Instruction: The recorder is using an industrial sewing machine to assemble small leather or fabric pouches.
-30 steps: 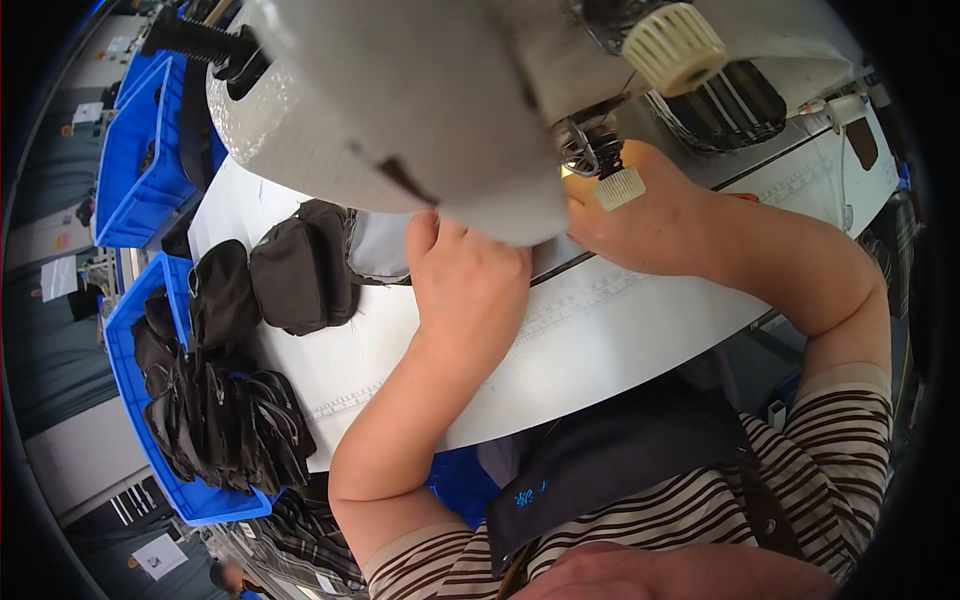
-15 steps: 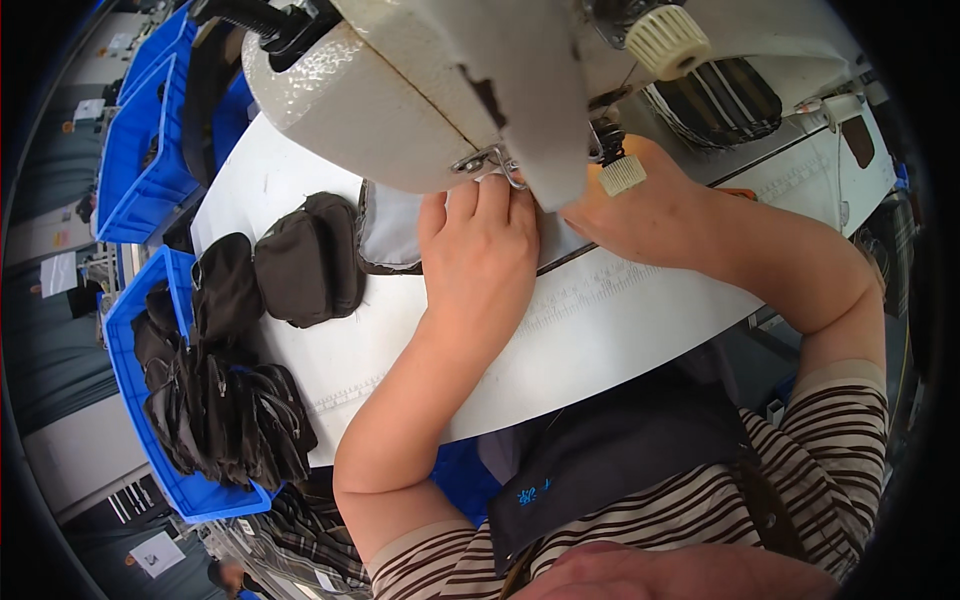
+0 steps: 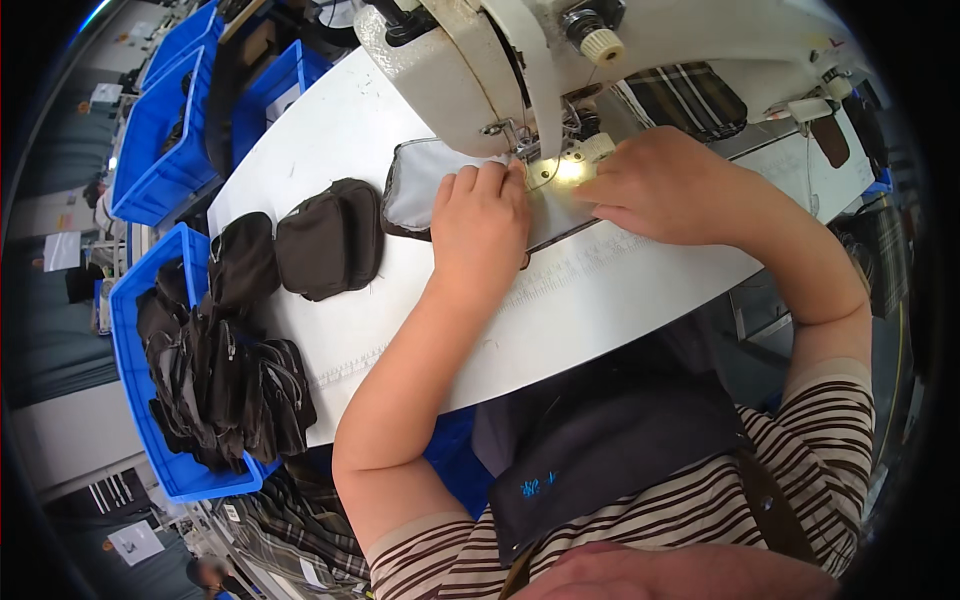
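Observation:
A white sewing machine (image 3: 455, 85) stands over the table, its small lamp lighting the needle area (image 3: 545, 175). My left hand (image 3: 480, 225) rests just left of the needle, fingers bent and close together on a dark-edged fabric piece with grey lining (image 3: 412, 180). Part of that piece is covered by the hand. To the right of the needle is my right hand (image 3: 670, 190), thumb and fingers drawn together low over the machine bed. What it pinches, if anything, is too small to tell. A dark brown zip pouch (image 3: 320, 245) lies left of the fabric piece.
A blue bin (image 3: 140, 390) heaped with dark pouches (image 3: 225, 390) sits at the table's left edge. More blue bins (image 3: 165, 165) stand farther back. Striped fabric pieces (image 3: 690, 100) are stacked behind the machine's arm. A ruler scale (image 3: 600, 255) runs along the white tabletop (image 3: 420, 375).
The view has shifted, so the machine appears higher and its lit needle area shows. My right hand, partly hidden before, is now in plainer sight; my left hand stays on the fabric.

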`<state>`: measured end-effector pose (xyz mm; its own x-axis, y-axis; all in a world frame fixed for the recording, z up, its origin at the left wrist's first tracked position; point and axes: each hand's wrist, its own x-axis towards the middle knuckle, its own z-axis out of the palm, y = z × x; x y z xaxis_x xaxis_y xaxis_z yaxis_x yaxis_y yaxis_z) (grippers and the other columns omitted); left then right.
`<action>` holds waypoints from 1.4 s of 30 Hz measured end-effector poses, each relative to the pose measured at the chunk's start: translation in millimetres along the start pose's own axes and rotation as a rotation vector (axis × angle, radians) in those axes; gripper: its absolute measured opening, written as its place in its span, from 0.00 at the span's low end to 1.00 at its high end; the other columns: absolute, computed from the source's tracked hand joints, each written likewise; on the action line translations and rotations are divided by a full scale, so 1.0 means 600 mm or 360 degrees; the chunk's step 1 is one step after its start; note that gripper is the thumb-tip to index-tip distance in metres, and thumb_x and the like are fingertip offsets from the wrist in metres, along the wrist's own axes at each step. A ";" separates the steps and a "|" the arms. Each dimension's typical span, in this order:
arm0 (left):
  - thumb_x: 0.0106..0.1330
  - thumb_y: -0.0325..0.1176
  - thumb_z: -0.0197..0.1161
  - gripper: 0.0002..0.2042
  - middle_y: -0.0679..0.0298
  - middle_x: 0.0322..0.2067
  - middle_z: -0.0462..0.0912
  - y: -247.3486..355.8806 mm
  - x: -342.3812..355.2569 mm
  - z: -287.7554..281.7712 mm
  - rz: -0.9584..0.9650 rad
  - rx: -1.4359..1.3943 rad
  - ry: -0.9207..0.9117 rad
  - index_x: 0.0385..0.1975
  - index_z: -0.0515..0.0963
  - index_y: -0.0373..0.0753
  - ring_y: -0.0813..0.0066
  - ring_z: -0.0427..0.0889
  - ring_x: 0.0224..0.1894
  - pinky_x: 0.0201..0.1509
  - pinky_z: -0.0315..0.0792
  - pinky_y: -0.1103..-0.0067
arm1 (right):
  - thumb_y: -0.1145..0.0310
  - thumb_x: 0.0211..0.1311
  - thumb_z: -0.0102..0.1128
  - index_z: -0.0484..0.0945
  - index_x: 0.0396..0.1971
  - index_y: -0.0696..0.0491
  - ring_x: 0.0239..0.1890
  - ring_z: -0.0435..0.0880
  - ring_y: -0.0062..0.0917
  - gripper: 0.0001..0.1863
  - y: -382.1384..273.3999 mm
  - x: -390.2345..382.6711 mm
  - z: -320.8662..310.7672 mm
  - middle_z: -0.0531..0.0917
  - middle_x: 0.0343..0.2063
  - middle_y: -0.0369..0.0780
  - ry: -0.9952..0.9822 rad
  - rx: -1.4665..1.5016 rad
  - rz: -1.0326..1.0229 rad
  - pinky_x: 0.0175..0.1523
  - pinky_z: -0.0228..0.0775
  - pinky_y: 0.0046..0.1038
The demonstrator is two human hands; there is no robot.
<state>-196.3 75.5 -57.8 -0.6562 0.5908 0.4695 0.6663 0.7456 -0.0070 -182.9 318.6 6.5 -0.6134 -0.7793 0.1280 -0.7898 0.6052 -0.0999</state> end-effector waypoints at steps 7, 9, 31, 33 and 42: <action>0.62 0.25 0.63 0.13 0.65 0.40 0.83 0.003 -0.044 -0.059 -0.0283 -0.0200 -0.0119 0.46 0.84 0.38 0.65 0.81 0.41 0.43 0.76 0.73 | 0.75 0.57 0.72 0.87 0.38 0.58 0.38 0.90 0.34 0.09 -0.100 -0.066 -0.122 0.89 0.36 0.43 0.0395 0.1803 -0.0675 0.40 0.83 0.31; 0.65 0.25 0.62 0.12 0.66 0.41 0.84 0.013 -0.066 -0.080 -0.0417 -0.0312 -0.0105 0.47 0.84 0.38 0.68 0.82 0.42 0.45 0.76 0.75 | 0.80 0.58 0.72 0.85 0.42 0.67 0.41 0.89 0.45 0.12 -0.134 -0.068 -0.126 0.86 0.38 0.58 0.0380 0.2698 -0.1191 0.46 0.86 0.37; 0.72 0.35 0.50 0.07 0.50 0.44 0.81 0.135 -0.182 -0.232 -0.0985 -0.3255 0.0873 0.41 0.69 0.39 0.62 0.83 0.45 0.52 0.79 0.67 | 0.78 0.65 0.67 0.83 0.46 0.68 0.51 0.86 0.47 0.13 -0.280 -0.148 -0.242 0.83 0.49 0.62 0.0076 0.2836 -0.1622 0.56 0.82 0.40; 0.71 0.36 0.51 0.07 0.48 0.42 0.80 0.134 -0.184 -0.233 -0.0920 -0.3415 0.0876 0.37 0.69 0.39 0.60 0.82 0.44 0.52 0.79 0.66 | 0.77 0.66 0.67 0.83 0.46 0.68 0.52 0.85 0.47 0.12 -0.280 -0.167 -0.239 0.83 0.50 0.61 0.0073 0.2827 -0.1581 0.56 0.81 0.40; 0.72 0.39 0.51 0.11 0.47 0.37 0.81 0.145 -0.187 -0.240 -0.0737 -0.3460 0.0649 0.34 0.68 0.38 0.57 0.83 0.39 0.48 0.80 0.66 | 0.70 0.61 0.65 0.83 0.44 0.59 0.50 0.84 0.34 0.13 -0.246 -0.145 -0.128 0.85 0.48 0.43 0.0905 0.1431 0.0020 0.55 0.74 0.33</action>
<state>-13.9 29.6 16.2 -0.9356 0.2457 0.2536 -0.0213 -0.7561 0.6541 -12.8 309.4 85.9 -0.7152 -0.4429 0.5407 -0.6353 0.0895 -0.7671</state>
